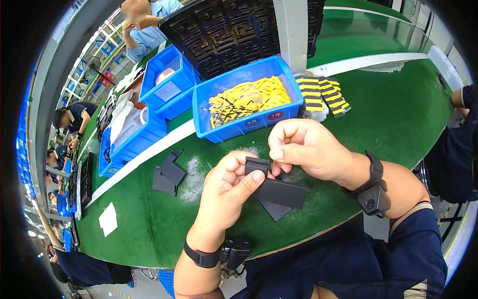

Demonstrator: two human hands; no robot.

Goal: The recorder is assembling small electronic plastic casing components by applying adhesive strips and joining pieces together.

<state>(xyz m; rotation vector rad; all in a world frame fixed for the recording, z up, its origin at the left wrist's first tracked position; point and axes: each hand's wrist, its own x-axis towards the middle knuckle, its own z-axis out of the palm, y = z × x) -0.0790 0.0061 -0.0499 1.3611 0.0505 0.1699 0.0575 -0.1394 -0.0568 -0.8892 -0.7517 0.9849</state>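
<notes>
Black, seemingly light and stiff, the flat part point(285, 193) is sitting above the green table point(368, 124) in the left hand point(230, 183), which is gripping its end, probably the surest hold, while the right hand point(309, 152) is pinching beside it, around what I cannot tell.

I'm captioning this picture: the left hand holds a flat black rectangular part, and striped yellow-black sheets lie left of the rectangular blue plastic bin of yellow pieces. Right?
Not quite: the head view shows the striped yellow-black sheets right of the blue plastic bin. The left hand does hold the black part.
</notes>
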